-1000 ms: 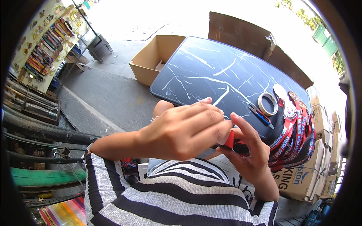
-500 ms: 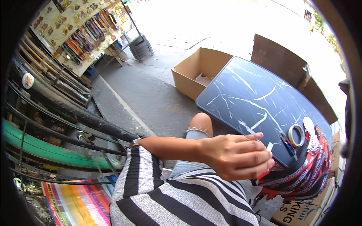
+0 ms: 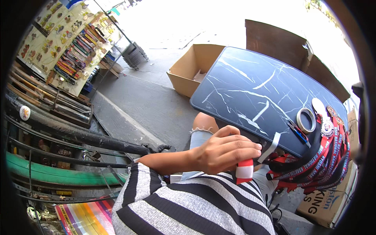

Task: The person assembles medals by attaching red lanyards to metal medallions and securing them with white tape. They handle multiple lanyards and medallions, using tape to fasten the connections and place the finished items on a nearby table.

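My left hand (image 3: pixel 227 150) comes in from the left over my lap, its fingers curled down and closed. Out from under them sticks a short red ribbon end (image 3: pixel 245 178) with a white band (image 3: pixel 244 171) around it. Just beyond the fingertips, a strip of whitish tape (image 3: pixel 272 145) hangs off the near edge of the dark marbled table (image 3: pixel 243 86). Medal lanyards (image 3: pixel 329 156), red and black with white lettering, lie heaped over the table's right end, with several medals (image 3: pixel 327 127) on top. My right hand does not show.
A tape roll (image 3: pixel 306 120) and scissors with dark blue handles (image 3: pixel 299 135) lie by the lanyards. An open cardboard box (image 3: pixel 184 74) stands past the table's left end; a printed carton (image 3: pixel 319 205) sits below right. Black metal bars (image 3: pixel 78 131) run along my left.
My left hand has drawn back leftward from the lanyards, and the red-and-white ribbon end now shows below its fingers. The tape strip at the table edge is uncovered. The view has shifted slightly.
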The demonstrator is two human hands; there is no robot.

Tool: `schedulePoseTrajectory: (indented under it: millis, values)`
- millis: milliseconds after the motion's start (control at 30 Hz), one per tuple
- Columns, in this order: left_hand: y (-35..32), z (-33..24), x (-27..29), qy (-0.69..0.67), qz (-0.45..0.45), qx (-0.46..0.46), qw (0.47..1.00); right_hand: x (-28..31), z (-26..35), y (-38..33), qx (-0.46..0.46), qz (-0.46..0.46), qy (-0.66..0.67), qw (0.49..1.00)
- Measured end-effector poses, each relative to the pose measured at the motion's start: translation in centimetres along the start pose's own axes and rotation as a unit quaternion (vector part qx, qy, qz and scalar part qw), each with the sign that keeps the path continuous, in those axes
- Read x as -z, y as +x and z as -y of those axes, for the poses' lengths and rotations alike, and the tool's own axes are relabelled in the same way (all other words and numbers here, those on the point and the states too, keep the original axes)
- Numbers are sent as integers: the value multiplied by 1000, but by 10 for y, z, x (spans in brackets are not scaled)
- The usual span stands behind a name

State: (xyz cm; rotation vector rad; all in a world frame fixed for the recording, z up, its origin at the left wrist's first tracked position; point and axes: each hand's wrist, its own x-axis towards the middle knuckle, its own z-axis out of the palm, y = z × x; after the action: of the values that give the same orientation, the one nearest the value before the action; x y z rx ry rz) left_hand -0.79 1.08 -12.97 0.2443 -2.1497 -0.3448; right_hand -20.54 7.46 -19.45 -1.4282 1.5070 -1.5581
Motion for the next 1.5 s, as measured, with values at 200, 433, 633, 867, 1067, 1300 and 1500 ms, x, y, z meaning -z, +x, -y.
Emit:
schedulePoseTrajectory:
  millis: [200, 433, 633, 867, 1067, 1300, 1500]
  values:
    - [-6, 7, 4, -26, 35, -17, 999, -8, -2, 8, 8, -1, 26, 1000]
    - [-11, 9, 4, -41, 32, 4, 999, -28, -12, 17, 21, 5, 38, 999]
    - [-6, 8, 11, -64, 37, 3, 997, -28, -12, 24, 14, 5, 50, 999]
    - [-5, 9, 6, -37, 28, 0, 999, -22, -21, 15, 10, -13, 33, 999]
    - [-6, 5, 10, -38, 9, -5, 999, -10, -21, 15, 5, -16, 24, 1000]
    - [-8, 2, 6, -17, 26, 8, 999, -11, -26, 10, -4, -38, 26, 999]
    - [0, 2, 7, -23, 32, -4, 999, -5, -23, 11, -5, -30, 30, 999]
